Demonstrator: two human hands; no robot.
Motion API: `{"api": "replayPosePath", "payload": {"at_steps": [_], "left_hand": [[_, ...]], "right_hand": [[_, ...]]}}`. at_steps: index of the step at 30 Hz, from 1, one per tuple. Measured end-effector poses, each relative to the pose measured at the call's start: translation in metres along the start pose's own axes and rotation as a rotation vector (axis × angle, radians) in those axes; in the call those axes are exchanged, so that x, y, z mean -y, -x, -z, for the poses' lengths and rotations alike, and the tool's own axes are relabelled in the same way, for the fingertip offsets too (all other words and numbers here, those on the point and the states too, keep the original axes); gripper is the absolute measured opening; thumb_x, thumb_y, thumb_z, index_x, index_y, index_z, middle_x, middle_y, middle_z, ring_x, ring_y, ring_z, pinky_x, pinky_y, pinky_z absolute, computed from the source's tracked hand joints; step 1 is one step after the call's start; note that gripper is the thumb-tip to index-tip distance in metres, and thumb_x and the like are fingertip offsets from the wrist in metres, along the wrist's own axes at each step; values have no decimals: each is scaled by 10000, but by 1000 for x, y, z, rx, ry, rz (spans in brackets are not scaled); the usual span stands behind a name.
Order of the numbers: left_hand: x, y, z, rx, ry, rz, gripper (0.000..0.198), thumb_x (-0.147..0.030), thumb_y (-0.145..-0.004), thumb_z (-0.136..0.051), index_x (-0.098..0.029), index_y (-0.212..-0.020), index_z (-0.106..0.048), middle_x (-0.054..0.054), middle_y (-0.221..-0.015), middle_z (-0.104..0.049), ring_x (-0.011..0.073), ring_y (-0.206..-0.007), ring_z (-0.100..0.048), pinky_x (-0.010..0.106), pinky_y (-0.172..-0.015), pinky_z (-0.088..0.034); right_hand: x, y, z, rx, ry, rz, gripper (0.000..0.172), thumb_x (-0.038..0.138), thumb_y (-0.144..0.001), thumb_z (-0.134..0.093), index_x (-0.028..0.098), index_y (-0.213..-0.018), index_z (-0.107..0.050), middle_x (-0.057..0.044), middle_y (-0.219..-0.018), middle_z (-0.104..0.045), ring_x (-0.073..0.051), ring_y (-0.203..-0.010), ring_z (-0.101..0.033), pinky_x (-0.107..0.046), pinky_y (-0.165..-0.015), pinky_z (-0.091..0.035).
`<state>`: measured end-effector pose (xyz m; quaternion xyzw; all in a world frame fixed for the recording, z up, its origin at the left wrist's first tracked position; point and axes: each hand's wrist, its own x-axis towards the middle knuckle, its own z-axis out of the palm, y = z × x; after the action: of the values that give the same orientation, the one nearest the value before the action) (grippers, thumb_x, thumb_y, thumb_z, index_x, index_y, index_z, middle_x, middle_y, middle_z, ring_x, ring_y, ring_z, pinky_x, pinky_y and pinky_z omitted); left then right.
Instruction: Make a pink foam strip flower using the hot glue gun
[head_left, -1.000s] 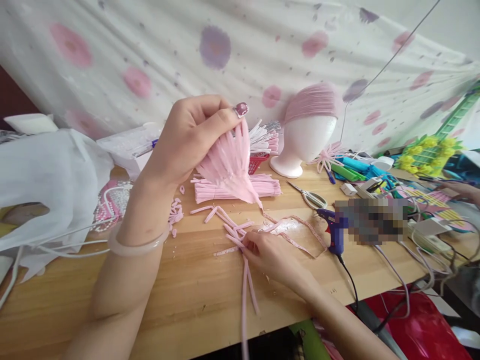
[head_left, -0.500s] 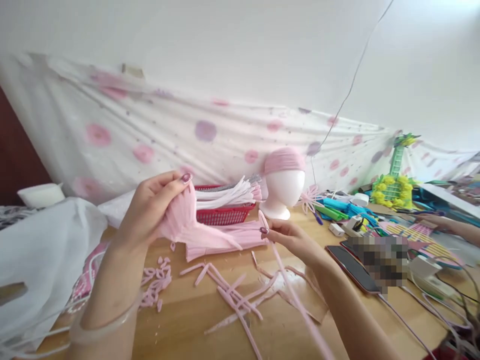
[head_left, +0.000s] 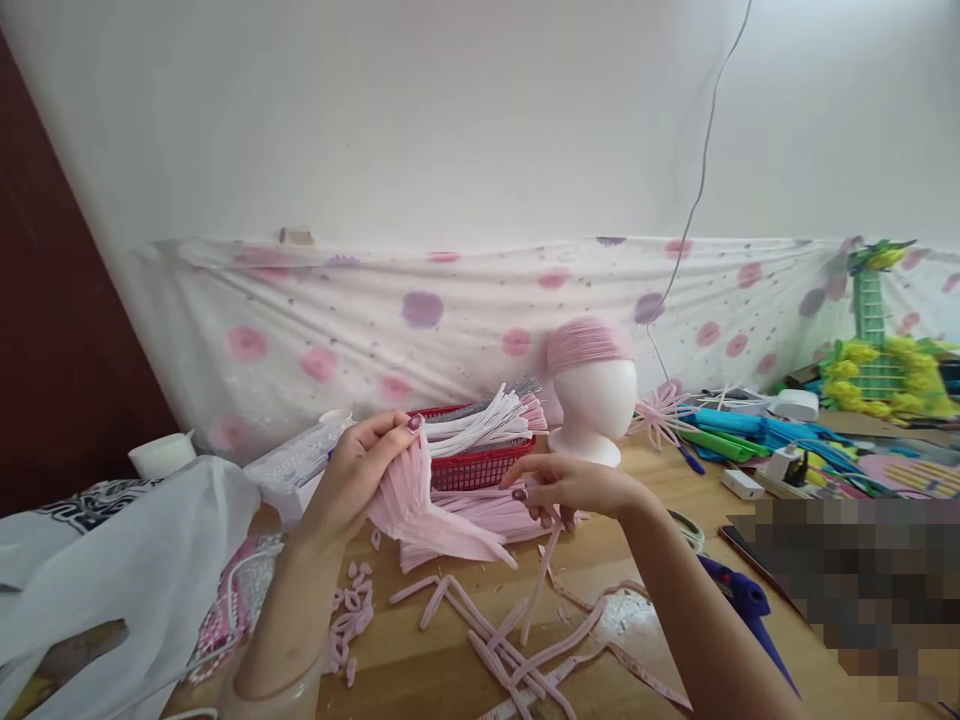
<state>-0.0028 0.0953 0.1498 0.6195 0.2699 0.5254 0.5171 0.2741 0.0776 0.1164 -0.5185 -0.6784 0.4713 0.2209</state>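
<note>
My left hand (head_left: 358, 482) is closed, its thumb and fingers pinching the upper end of a fan-shaped piece of pink pipe cleaners (head_left: 421, 522) laid side by side. The piece tapers to a point toward the right. My right hand (head_left: 581, 488) is over the table, right of that point, with thumb and index finger a little apart. From under its curled fingers a single pink pipe cleaner (head_left: 538, 590) slants down; the grip on it is partly hidden. A bundle of pink pipe cleaners (head_left: 487, 508) lies behind the hands. Loose pink stems (head_left: 491, 625) are scattered in front.
A red basket (head_left: 480, 468) holds white, grey and pink stems. Beside it stands a white foam head (head_left: 596, 400) wrapped in pink. Small pink loops (head_left: 351, 625) lie left, a tape measure (head_left: 645, 678) in front. A blue glue gun (head_left: 739, 590) rests by my right forearm.
The view has tilted up and turned left. My right fingers have loosened from a pinch on a looped stem, and the stem slants the other way. My left hand keeps its hold.
</note>
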Motion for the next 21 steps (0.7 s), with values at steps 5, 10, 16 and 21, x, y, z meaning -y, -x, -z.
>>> {"api": "replayPosePath", "payload": {"at_steps": [5,10,16,21], "left_hand": [[6,-2,-4,27,-26,23,295,-387,-791,-710,-165,-643,-583,-46,-591,-493,80,-549,-402,166,-518,-331],[10,-2,-9,59,-18,32,307,-397,-832,-688,-171,-654,-580,-45,-620,-470,86,-593,-419,172,-572,-366],[11,1,-21,103,-22,57,326,-390,-841,-674,-167,-639,-547,-46,-604,-446,81,-570,-389,173,-559,-359],[14,1,-34,171,-31,94,360,-406,-837,-658,-169,-614,-505,-62,-558,-388,65,-507,-298,168,-477,-279]], "right_hand": [[-2,-4,6,31,-146,54,426,544,-810,-646,163,-990,-590,-60,-797,-700,-147,-656,-633,-212,-455,-437],[11,12,9,-79,-70,312,373,536,-889,-602,175,-970,-559,-77,-867,-758,-119,-612,-565,-234,-511,-387],[24,32,8,-330,42,419,334,485,-852,-684,156,-812,-646,-13,-739,-629,-134,-670,-533,-258,-594,-372],[33,54,6,-532,-44,473,314,481,-830,-711,170,-798,-678,17,-687,-571,-104,-589,-461,-245,-526,-313]]}}
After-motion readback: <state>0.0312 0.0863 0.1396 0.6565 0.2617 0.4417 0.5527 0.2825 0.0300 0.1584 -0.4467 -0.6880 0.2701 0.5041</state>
